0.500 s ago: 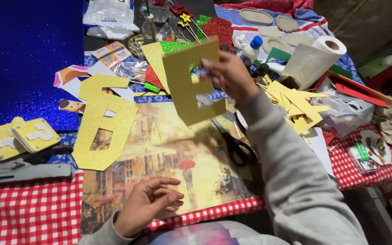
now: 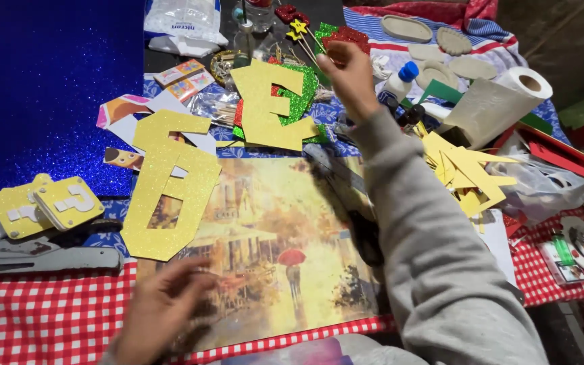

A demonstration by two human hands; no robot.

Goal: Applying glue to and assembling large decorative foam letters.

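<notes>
My right hand [image 2: 350, 71] reaches to the far side of the table, fingers curled beside red [image 2: 347, 35] and green glitter pieces [image 2: 300, 94]; I cannot make out whether it grips anything. Just left of it, a yellow glitter letter E [image 2: 265, 107] lies flat on the table, apart from the hand. My left hand [image 2: 160, 309] hovers blurred with fingers spread over the near edge of a painted street-scene mat [image 2: 272, 230]. A yellow glitter cut-out shaped like a six [image 2: 190, 179] lies on the mat's left edge, just beyond my left hand.
A blue glitter sheet [image 2: 49, 88] covers the far left. Two yellow block shapes [image 2: 38, 203] and a grey stapler [image 2: 49, 255] lie at the left. Yellow paper scraps [image 2: 468, 172], a paper towel roll [image 2: 498, 101], a blue-capped glue bottle [image 2: 400, 78] and scissors [image 2: 363, 233] crowd the right.
The yellow E was held up in my right hand; it now lies on the table and that hand has moved farther away. My left hand has shifted left.
</notes>
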